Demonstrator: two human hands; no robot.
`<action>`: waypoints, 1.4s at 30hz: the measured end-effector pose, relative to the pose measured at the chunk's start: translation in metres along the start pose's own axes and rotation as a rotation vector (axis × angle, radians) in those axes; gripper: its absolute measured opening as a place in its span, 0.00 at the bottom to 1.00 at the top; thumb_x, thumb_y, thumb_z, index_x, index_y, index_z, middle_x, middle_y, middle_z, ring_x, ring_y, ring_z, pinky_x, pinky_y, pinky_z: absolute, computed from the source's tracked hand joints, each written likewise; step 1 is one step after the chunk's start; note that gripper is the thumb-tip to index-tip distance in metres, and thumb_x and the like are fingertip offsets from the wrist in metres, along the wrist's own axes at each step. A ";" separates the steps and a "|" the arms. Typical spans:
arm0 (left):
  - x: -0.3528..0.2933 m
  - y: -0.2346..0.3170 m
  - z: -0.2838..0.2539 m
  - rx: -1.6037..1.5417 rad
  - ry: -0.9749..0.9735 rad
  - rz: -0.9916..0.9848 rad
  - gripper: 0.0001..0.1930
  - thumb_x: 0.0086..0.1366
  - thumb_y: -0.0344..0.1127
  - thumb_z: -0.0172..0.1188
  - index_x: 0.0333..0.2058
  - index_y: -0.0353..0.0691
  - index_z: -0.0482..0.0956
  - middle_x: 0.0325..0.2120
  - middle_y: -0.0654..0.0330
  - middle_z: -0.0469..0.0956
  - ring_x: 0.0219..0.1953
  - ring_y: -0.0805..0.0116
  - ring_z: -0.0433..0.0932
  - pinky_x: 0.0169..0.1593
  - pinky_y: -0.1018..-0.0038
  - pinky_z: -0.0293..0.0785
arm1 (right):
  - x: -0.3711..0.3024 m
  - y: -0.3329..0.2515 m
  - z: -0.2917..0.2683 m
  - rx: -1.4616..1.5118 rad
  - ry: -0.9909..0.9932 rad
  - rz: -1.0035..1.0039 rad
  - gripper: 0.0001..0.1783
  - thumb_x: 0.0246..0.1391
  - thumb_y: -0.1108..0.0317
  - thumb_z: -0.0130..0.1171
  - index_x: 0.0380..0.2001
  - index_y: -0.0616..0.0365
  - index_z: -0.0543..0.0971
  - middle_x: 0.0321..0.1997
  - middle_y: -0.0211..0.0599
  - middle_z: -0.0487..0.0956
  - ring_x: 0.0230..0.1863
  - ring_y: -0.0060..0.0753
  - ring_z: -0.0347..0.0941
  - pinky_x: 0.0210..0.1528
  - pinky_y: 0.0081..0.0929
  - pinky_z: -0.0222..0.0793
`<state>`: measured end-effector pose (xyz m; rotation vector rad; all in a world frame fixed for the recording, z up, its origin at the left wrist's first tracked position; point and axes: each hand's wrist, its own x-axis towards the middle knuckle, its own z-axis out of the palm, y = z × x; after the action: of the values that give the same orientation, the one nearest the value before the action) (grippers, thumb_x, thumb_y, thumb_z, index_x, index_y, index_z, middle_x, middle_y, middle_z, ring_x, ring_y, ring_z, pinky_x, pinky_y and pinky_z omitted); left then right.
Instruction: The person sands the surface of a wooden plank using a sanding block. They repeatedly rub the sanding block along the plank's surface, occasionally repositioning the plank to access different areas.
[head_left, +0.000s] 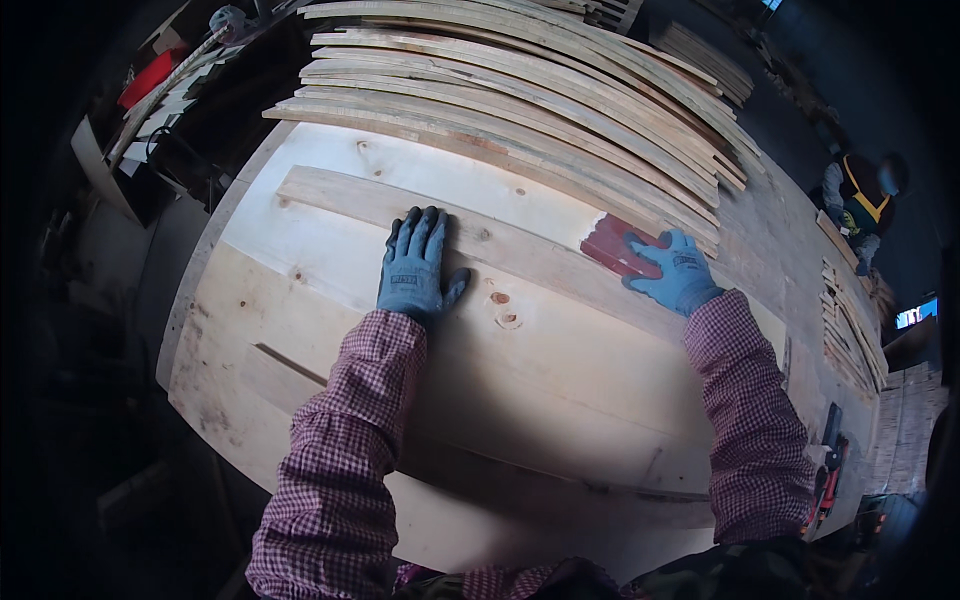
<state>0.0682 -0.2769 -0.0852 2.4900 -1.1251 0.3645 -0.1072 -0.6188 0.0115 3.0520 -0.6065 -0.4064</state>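
Observation:
A long narrow wooden board (530,250) lies across a broad pale wooden panel (360,150) on the workbench. My left hand (412,268), in a blue-grey glove with dark fingertips, rests flat on the board with its fingers stretched out and the thumb apart. Toward the board's right part, my right hand (682,275) wears the same kind of glove and grips a dark red sheet of sandpaper (608,243), pressing it on the wood. The sheet's left edge is torn and whitish. Part of it is hidden under the fingers.
Several long wooden strips (500,110) lie stacked along the far side. A small dark strip (290,365) is beside my left forearm. Red-handled tools (828,480) lie at the right edge. Another person (858,205) is at the far right, near more strips (850,325).

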 end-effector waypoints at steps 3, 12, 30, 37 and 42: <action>0.002 0.003 0.004 -0.002 0.016 0.007 0.45 0.60 0.52 0.62 0.71 0.38 0.54 0.70 0.47 0.56 0.74 0.47 0.50 0.75 0.52 0.41 | -0.042 0.072 0.017 0.003 -0.009 0.082 0.39 0.48 0.35 0.67 0.64 0.27 0.73 0.64 0.43 0.66 0.66 0.50 0.60 0.67 0.46 0.61; 0.003 0.000 0.006 0.005 0.016 -0.001 0.46 0.59 0.52 0.62 0.71 0.39 0.55 0.70 0.48 0.56 0.74 0.46 0.50 0.75 0.51 0.41 | 0.015 -0.041 0.033 0.538 0.311 -0.140 0.26 0.57 0.47 0.64 0.55 0.46 0.81 0.52 0.39 0.80 0.54 0.42 0.75 0.59 0.43 0.69; 0.000 0.002 0.003 0.003 0.024 -0.019 0.46 0.59 0.54 0.63 0.70 0.39 0.56 0.69 0.47 0.57 0.73 0.46 0.51 0.75 0.51 0.42 | 0.032 -0.093 0.025 0.284 0.758 -0.116 0.13 0.61 0.53 0.59 0.37 0.51 0.79 0.34 0.32 0.79 0.35 0.35 0.74 0.38 0.37 0.69; 0.003 0.004 0.008 0.019 -0.001 -0.025 0.46 0.58 0.55 0.62 0.70 0.39 0.56 0.69 0.47 0.57 0.73 0.47 0.51 0.75 0.51 0.42 | 0.058 -0.100 -0.022 1.930 0.648 0.593 0.16 0.64 0.57 0.56 0.44 0.59 0.79 0.25 0.22 0.71 0.19 0.13 0.59 0.19 0.14 0.58; 0.004 -0.012 0.060 1.575 -0.329 0.060 0.35 0.70 0.55 0.44 0.70 0.43 0.57 0.69 0.55 0.60 0.70 0.52 0.59 0.74 0.56 0.50 | -0.005 -0.284 -0.053 1.283 -0.067 -0.628 0.39 0.64 0.59 0.57 0.74 0.47 0.55 0.71 0.56 0.63 0.63 0.45 0.69 0.65 0.43 0.66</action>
<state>0.0844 -0.2992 -0.1403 3.9347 -1.2365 1.2823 0.0080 -0.3570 0.0486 4.4513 0.3270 -0.0821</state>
